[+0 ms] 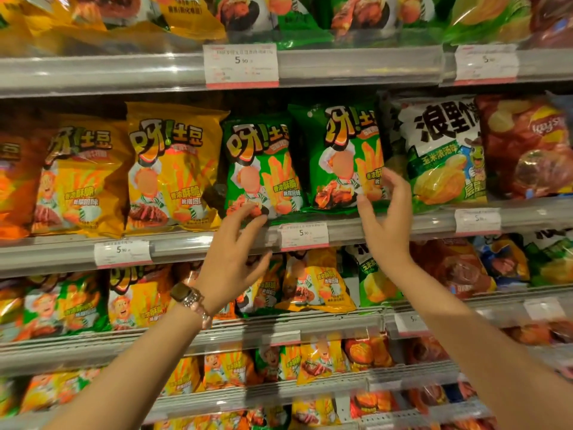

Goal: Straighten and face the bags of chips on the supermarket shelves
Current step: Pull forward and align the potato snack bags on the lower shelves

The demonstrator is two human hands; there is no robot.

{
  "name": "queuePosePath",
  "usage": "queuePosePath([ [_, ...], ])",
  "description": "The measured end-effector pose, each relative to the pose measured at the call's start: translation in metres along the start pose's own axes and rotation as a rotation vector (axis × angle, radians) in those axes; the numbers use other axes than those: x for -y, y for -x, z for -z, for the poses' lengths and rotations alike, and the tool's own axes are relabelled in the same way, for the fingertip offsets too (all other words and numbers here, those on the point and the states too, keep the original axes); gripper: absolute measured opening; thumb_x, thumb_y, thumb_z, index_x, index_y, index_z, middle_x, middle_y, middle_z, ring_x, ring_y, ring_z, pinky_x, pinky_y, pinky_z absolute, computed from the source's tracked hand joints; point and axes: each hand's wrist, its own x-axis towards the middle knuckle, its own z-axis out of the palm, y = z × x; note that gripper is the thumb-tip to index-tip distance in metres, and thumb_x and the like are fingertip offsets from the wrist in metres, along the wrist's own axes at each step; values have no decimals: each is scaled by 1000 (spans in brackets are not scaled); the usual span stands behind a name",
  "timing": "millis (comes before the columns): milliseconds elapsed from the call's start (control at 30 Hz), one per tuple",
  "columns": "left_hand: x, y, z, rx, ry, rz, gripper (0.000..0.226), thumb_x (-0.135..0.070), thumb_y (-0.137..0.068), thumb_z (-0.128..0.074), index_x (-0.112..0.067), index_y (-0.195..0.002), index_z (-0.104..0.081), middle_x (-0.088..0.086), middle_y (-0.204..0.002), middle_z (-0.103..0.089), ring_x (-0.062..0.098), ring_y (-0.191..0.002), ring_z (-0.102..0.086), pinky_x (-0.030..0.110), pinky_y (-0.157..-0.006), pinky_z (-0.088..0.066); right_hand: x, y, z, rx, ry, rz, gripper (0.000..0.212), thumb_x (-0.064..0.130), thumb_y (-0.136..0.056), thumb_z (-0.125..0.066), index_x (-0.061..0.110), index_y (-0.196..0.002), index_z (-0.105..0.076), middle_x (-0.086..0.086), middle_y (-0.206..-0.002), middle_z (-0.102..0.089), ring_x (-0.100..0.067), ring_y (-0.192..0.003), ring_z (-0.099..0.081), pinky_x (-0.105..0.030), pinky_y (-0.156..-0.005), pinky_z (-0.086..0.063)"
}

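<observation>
Two green chip bags stand side by side on the middle shelf [403,226]. The left green bag [263,156] stands upright. The right green bag [344,144] leans a little to the right. My left hand [235,256], with a watch on its wrist, is open just below the left green bag, fingertips at its bottom edge. My right hand [384,218] is open at the lower right corner of the right green bag, fingers spread and touching or nearly touching it. Neither hand grips a bag.
Yellow bags [170,169] stand left of the green ones; a white-and-green bag [440,150] and a red bag [524,147] stand to the right. Price tags [304,235] hang on the shelf rails. Shelves above and below hold several more bags, some tilted.
</observation>
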Motion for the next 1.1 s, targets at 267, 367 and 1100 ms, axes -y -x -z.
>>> queuePosePath([
  [267,4,71,-51,240,-111,-11,66,-32,-69,-81,-11,-123,-50,18,-115,-59,31,-107,-53,45,-85,-49,-22,90,-11,212,-65,-19,14,19,-89,-54,18,-103,-57,10,-97,-51,1,-87,-52,-16,-77,-45],
  [367,16,83,-64,615,-347,348,107,-72,-64,-67,-26,-150,-23,12,-153,-25,37,-142,-20,63,-111,0,-38,103,-21,378,28,-85,9,9,-89,-59,8,-97,-63,5,-100,-53,-8,-91,-54,-31,-83,-49],
  [1100,52,115,-93,803,-544,564,110,-31,-80,-72,-32,-151,12,15,-160,5,37,-146,12,71,-109,-9,-104,97,-67,576,162,-718,100,44,-63,-85,15,-142,-30,-7,-132,-53,-27,-122,-50,-40,-99,-45],
])
